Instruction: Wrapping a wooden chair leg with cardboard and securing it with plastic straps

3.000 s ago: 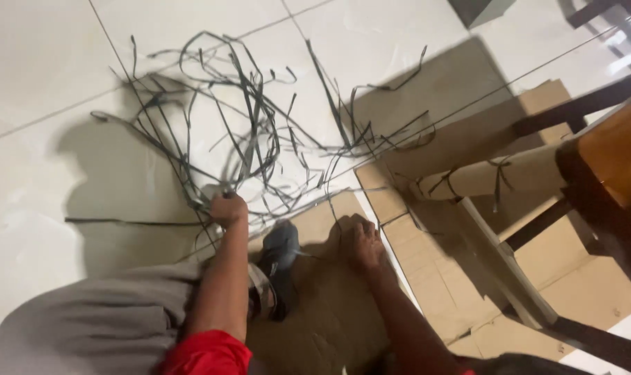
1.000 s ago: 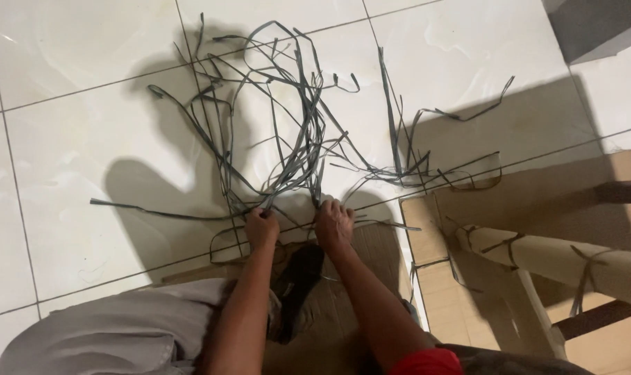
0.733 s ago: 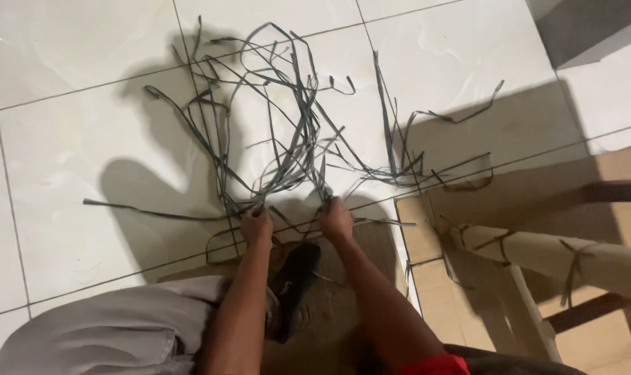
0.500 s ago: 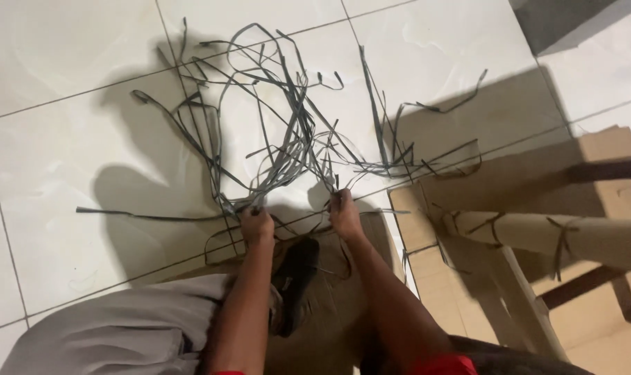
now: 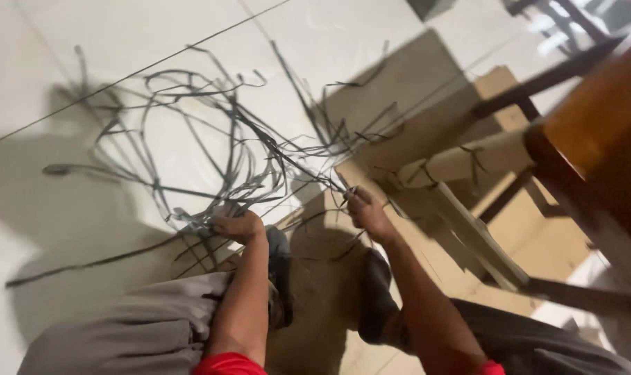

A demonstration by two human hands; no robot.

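A loose tangle of thin, flat grey strips sprawls over the pale glossy floor tiles, looping and crossing itself like cut strapping, its ends curling up here and there. The strips look stiff and ribbon-like, narrow and matte against the shiny tile, and they throw soft shadows beneath them.

The person's left hand sits at the near edge of the tangle, its fingers curled tight into a fist around a bunch of the strips where several of them gather. The right hand is a little apart to the right, over the edge of flattened brown cardboard, with its fingers pinched narrow on one or two strips that run up and left into the heap. Both forearms are bare, with red sleeves showing at the bottom of the view.

Between the arms lie two dark shoes, resting on the dull, creased cardboard, and grey trouser cloth covers the knees at either side.

To the right, a pale cardboard tube lies tilted, with a few short strips knotted around it. It rests among dark wooden legs and rails of furniture, beside a warm brown polished wooden surface. More flat cardboard spreads under that frame.
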